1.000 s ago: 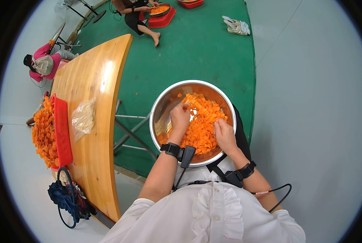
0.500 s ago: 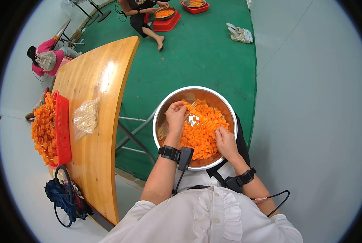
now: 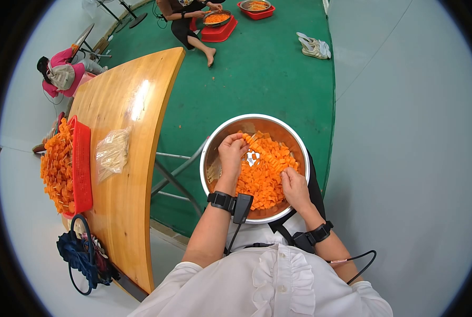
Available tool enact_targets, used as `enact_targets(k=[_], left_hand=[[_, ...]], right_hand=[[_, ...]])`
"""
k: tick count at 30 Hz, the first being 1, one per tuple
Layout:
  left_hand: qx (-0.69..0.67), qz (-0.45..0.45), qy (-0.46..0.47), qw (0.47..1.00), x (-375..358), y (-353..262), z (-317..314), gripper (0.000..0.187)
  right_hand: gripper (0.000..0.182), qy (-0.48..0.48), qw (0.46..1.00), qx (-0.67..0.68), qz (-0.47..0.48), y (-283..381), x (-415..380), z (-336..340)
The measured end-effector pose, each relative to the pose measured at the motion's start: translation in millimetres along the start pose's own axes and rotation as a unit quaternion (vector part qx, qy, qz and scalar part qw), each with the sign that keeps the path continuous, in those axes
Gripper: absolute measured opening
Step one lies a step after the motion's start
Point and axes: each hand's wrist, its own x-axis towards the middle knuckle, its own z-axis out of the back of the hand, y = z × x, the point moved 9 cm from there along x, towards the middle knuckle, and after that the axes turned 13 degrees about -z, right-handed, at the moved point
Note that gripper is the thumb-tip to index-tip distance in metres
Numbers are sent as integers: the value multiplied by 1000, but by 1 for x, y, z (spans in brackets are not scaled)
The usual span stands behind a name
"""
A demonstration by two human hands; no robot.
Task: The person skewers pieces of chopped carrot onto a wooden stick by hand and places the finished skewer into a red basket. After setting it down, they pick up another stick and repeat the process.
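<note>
A large metal bowl [image 3: 208, 195] rests at my lap, holding many cut orange carrot pieces [image 3: 260, 187] and some thin bamboo sticks [image 3: 213, 171] along its left side. Over the pieces, a skewer of carrot pieces [image 3: 267, 155] slants between my two hands. My left hand [image 3: 230, 156] is closed at the skewer's upper left end, fingertips pinched. At the lower right end, my right hand [image 3: 295, 187] pinches with thumb and fingers. The skewer's stick is mostly hidden by the pieces and fingers.
Left of me stands a wooden table [image 3: 125, 211] with a bag of bamboo sticks [image 3: 113, 152] and a red basket [image 3: 81, 164] heaped with carrot skewers. A dark blue bag [image 3: 80, 256] hangs nearby. Two people sit farther off; shoes [image 3: 314, 46] lie on the green floor.
The view has shifted very slightly. Both hands stay pinched at the ends of the skewer, with hardly any movement.
</note>
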Motion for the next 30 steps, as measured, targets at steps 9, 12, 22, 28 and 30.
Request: enact_targets(k=[9,12,22,28,30], left_hand=[[-66,26,3,997,0,6,0,11],[-76,28,5,997,-1,6,-1,10],[-77,27,4,997,-2,4,-1,10],[-24,-18,7,1000,2,2,2,8],[16,-49,13,999,3,-3,1,8]], right_hand=[[16,0,1000,1,3,0,0,0],[16,-1,1000,0,2,0,0,0],[17,3,1000,2,2,-1,-1,-1],[17,4,1000,1,2,1,-1,0],[17,8,1000,2,-4,1,-1,-1]])
